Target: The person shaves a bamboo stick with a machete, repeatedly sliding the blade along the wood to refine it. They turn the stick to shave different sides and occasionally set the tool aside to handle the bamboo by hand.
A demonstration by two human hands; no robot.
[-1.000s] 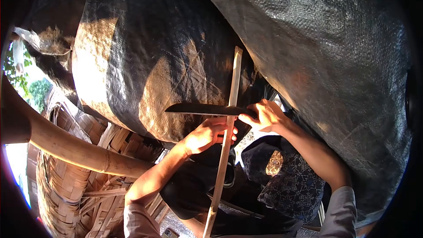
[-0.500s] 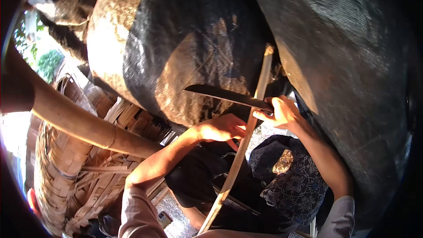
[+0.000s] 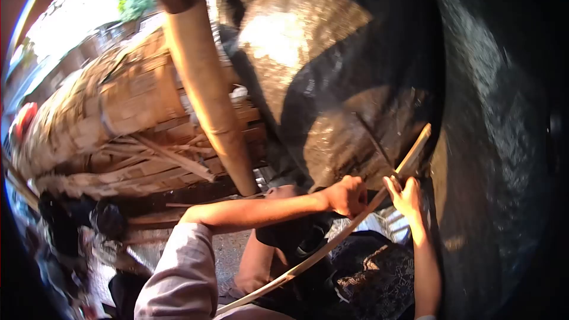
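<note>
A long thin bamboo strip [image 3: 314, 258] runs from my lap up to the right, its top end resting against a black woven sack [image 3: 332, 53]. My left hand [image 3: 347, 195] is closed around the strip near its upper part. My right hand [image 3: 406, 197] sits just right of it on the strip and grips a knife [image 3: 374, 142]. The knife's dark blade shows only as a thin line slanting up to the left over the sack. The knife handle is hidden inside my hand.
A thick bamboo pole [image 3: 207, 101] slants down through the middle of the view. A large woven bamboo basket [image 3: 101, 118] lies on its side at the left. A second black sack [image 3: 498, 142] fills the right. A dark patterned cloth [image 3: 373, 272] covers my lap.
The view has swung and tilted, so the pole and basket now stand higher and more central. Both hands have dropped lower in view and the blade has turned from flat-on to edge-on.
</note>
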